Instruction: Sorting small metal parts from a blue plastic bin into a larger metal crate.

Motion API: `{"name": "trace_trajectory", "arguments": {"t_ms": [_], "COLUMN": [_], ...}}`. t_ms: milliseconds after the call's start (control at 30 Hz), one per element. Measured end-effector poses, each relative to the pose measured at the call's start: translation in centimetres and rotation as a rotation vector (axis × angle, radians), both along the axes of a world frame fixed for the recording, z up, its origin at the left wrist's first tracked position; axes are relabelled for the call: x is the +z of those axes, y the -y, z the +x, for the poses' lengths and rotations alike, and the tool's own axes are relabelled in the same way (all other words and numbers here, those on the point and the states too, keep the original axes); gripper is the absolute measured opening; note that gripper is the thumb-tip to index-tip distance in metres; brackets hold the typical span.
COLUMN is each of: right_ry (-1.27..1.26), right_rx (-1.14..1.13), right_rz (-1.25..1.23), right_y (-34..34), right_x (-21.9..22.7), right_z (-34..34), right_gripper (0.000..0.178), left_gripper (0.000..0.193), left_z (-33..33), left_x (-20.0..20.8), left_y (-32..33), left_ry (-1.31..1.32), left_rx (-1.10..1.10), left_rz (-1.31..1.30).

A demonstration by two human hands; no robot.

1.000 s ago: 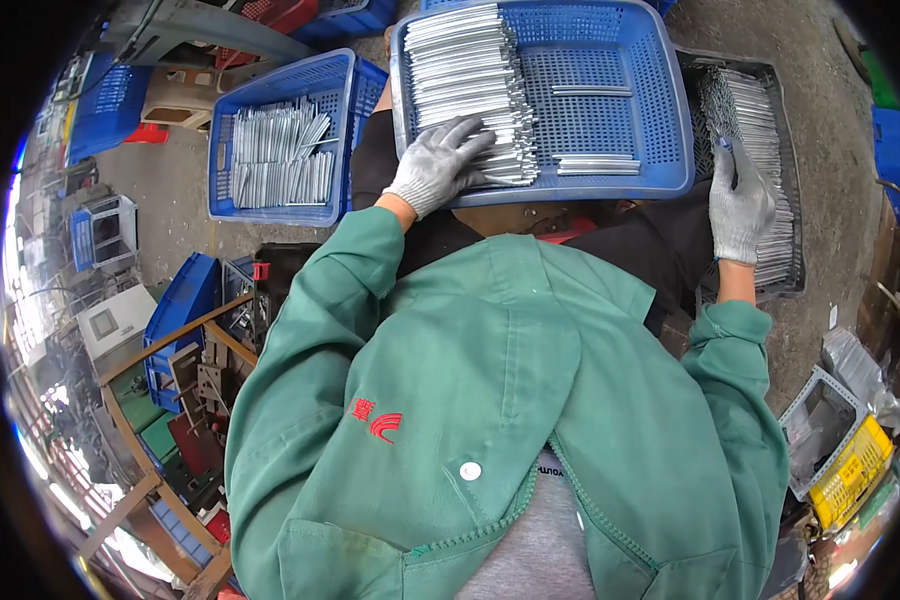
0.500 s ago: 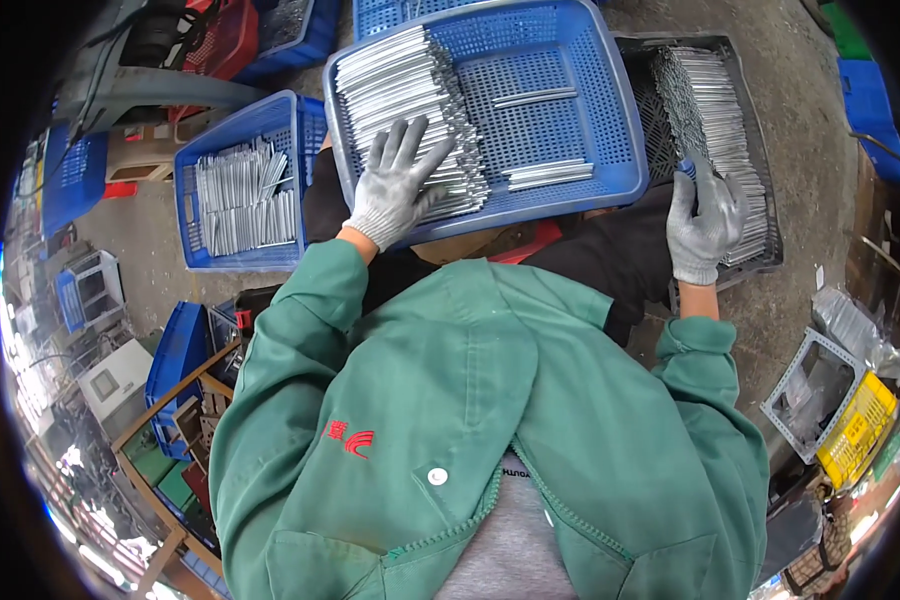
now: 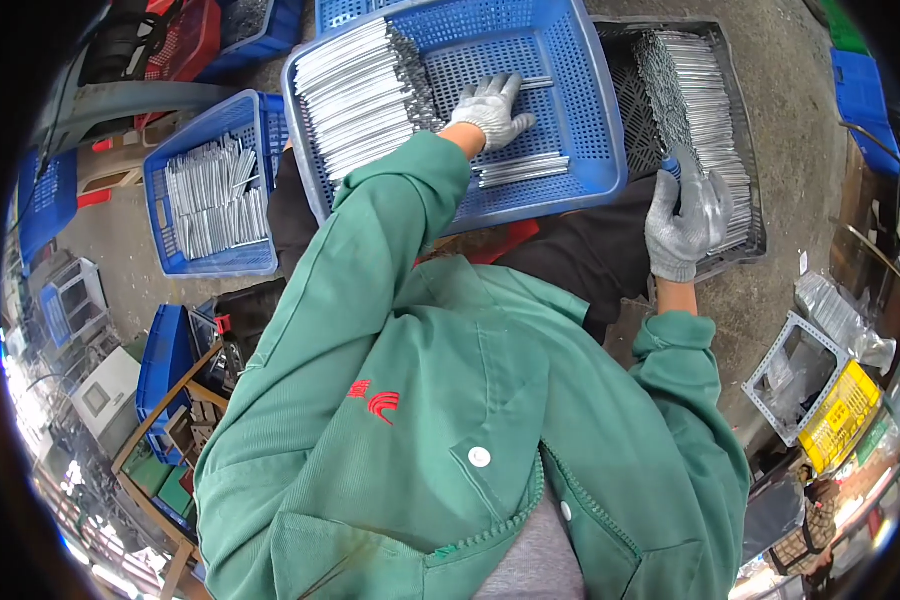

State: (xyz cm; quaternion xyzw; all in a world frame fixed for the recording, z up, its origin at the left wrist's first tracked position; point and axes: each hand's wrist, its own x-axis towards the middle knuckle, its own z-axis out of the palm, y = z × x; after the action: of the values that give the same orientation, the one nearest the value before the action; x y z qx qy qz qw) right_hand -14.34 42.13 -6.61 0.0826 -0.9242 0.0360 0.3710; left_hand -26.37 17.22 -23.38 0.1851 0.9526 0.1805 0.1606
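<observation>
Rods [image 3: 360, 95] sit in a thick stack along the left edge of the blue basket [image 3: 583, 110], seen from the head camera. A near row [image 3: 525, 169] lies by the near edge, and a far bit [image 3: 538, 83] pokes out toward the right edge.

Left hand [image 3: 488, 110] is gloved, palm down in the middle of that basket, fingers a bit apart. The far bit sticks out just past the fingertips, on the right; whatever's under the palm is hidden, so no idea if it's touching. Near row is below the thumb side, clear of the fingers.

Right hand [image 3: 690, 220] is over the near left part of the black basket [image 3: 620, 90], thumb and fingers apart, with the side stack [image 3: 718, 130] just beyond and to the right. Some blue thing [image 3: 671, 166] shows at its fingertips; can't tell if it's gripped.

IMO, handling these well means flat fingers, light pressure, pushing along the whole length so ends stay even and nothing rolls crossways.
</observation>
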Motion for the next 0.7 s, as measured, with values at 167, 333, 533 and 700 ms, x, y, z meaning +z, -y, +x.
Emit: {"name": "trace_trajectory", "arguments": {"t_ms": [167, 333, 533, 700], "right_ry": [0.007, -0.013, -0.036, 0.009], "right_rx": [-0.027, 0.027, 0.053, 0.044], "right_rz": [-0.051, -0.067, -0.023, -0.017], "right_y": [0.3, 0.1, -0.3, -0.2], "right_x": [0.0, -0.4, -0.7, -0.2], "right_z": [-0.2, -0.5, -0.7, -0.5], "right_gripper": [0.020, 0.020, 0.020, 0.021], "left_gripper": [0.063, 0.056, 0.060, 0.063], "left_z": [2.3, 7.5, 6.3, 5.9], "left_x": [2.0, 3.1, 5.1, 6.0], "left_y": [-1.3, -1.4, -1.7, -1.3], "left_ry": [0.029, 0.056, 0.633, 0.839], "left_rx": [-0.100, -0.106, -0.097, -0.078], "left_rz": [-0.050, 0.037, -0.006, 0.280]}}
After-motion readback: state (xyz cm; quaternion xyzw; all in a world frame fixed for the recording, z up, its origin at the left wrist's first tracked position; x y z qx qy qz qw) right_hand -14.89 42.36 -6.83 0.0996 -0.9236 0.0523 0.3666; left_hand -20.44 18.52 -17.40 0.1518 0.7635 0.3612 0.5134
